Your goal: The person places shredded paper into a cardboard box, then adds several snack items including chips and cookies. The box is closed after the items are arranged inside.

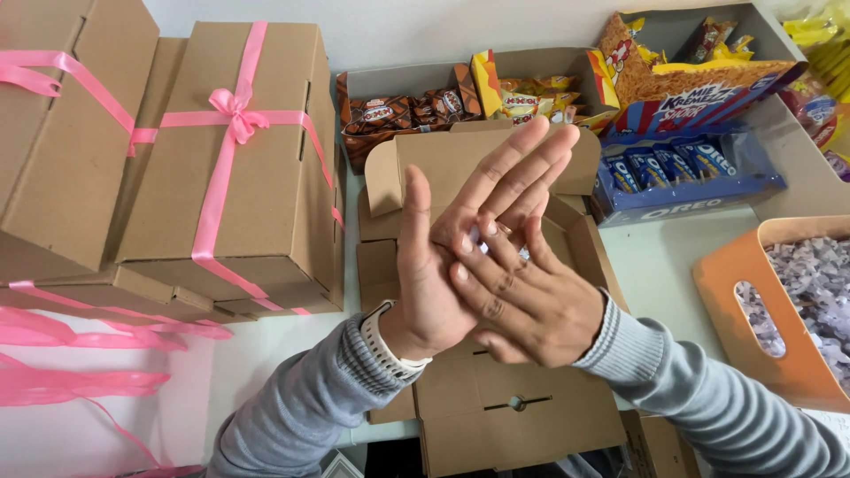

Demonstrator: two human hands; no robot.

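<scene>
Both hands are up in the middle of the frame, right over an open cardboard box [496, 398] sitting on the white bench [664, 257]. The left hand [460, 239] is flat and spread, palm up, fingers pointing toward the upper right. The right hand [522, 296] lies across it, fingertips pressing into the left palm where a few small pale wrapped candies [522, 254] just peek out. Can't really tell how many, they're mostly hidden.

I'd guess those candies are light and a bit slippery in their wrappers, so cupping them in the palm beats pinching one at a time. The box looks like thin stiff card, light when empty, easiest to take by the side walls or flaps.

Around it: two closed boxes with pink ribbon bows [230, 159] at upper left, loose pink ribbon [80, 354] at lower left, trays of snack packs [460, 102] along the top, blue cookie packs [673, 164] at upper right, and an orange bin of wrapped candies [779, 301] at the right edge.
</scene>
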